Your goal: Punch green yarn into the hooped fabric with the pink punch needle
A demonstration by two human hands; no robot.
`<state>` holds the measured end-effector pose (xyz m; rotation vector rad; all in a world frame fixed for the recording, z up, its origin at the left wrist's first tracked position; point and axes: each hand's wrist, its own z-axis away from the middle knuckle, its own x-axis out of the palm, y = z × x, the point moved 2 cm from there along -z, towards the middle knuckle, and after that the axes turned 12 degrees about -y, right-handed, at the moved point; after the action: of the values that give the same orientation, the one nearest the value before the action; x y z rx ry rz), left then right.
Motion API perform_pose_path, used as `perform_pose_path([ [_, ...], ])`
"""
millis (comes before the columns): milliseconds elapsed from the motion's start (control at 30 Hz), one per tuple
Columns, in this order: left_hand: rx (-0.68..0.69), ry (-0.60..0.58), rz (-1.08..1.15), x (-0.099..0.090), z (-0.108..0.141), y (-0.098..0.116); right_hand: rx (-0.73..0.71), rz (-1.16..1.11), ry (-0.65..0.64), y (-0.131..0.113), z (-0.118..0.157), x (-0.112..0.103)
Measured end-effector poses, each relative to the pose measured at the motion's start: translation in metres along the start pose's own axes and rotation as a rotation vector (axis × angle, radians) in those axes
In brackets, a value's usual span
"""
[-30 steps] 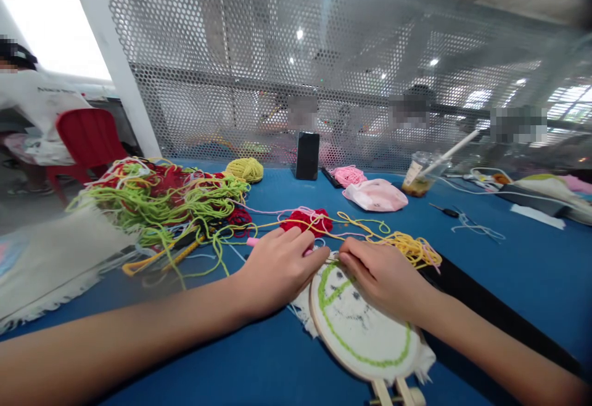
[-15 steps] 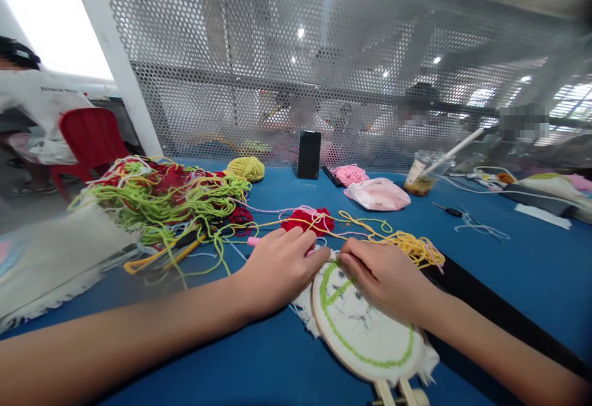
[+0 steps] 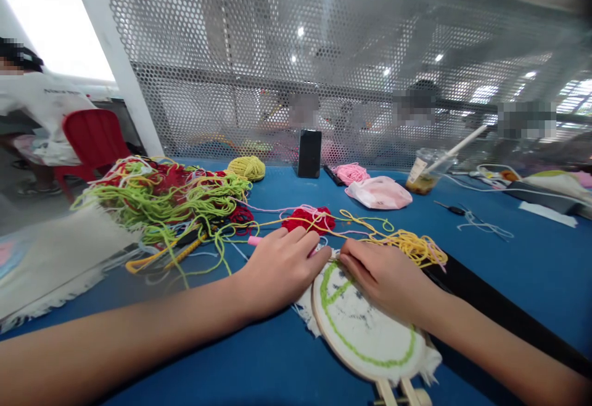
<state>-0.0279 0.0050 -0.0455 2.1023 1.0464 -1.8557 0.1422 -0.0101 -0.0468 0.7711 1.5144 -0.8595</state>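
From the head camera, both forearms reach in from the bottom edge across a blue surface (image 3: 504, 289). The left hand (image 3: 282, 275) lies curled, fingers closed over a pink handle (image 3: 253, 240) whose end pokes out beside the fingers; the tool's far end is hidden. The right hand (image 3: 388, 287) rests just beside it, with fingers bunched together at the upper rim of a wooden embroidery hoop (image 3: 365, 332), and I cannot tell whether they pinch a thread there. The hoop lies flat under the right hand, its white cloth stitched with a green curved line, frayed cloth edges poking out, and its wooden clamp at the bottom of the view. Loose yellow yarn (image 3: 411, 248) runs just past the right hand, and a red yarn ball (image 3: 308, 219) sits just beyond the left, threads trailing from it. Left of that lies a tangled heap of green and red yarn (image 3: 161, 199) on a frayed cloth (image 3: 60, 258). Farther back stand a phone (image 3: 309, 153), a plastic cup with a straw (image 3: 423, 171) and a pink bag (image 3: 379, 192), before a perforated metal screen (image 3: 324, 42), while a person in white (image 3: 41, 97) stands by a red chair (image 3: 92, 134)
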Motion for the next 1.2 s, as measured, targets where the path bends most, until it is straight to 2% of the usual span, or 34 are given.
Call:
perform_pose_path([
  [267, 0.074, -0.013, -0.071, -0.006, 0.000, 0.004, -0.011, 0.045, 0.048, -0.002, 0.001, 0.002],
  [400, 0.058, -0.043, 0.026, -0.004, -0.002, 0.003, 0.037, -0.070, 0.076, -0.001, 0.002, 0.000],
  [600, 0.065, -0.015, 0.091, -0.003, -0.003, 0.002, 0.096, -0.255, 0.075, 0.005, 0.002, -0.002],
  [833, 0.144, -0.014, 0.093, -0.008, -0.003, 0.002, 0.037, -0.373, 0.059, 0.010, -0.002, -0.006],
  [933, 0.091, -0.015, 0.119, -0.006, -0.003, 0.000, 0.026, -0.448, 0.042, 0.013, -0.004, -0.011],
  [1100, -0.107, -0.027, 0.192, 0.000, -0.004, -0.007, 0.055, -0.462, 0.043, 0.015, -0.003, -0.019],
  [1200, -0.129, -0.006, 0.186, -0.001, -0.005, -0.009, 0.036, -0.463, 0.016, 0.016, -0.003, -0.021],
])
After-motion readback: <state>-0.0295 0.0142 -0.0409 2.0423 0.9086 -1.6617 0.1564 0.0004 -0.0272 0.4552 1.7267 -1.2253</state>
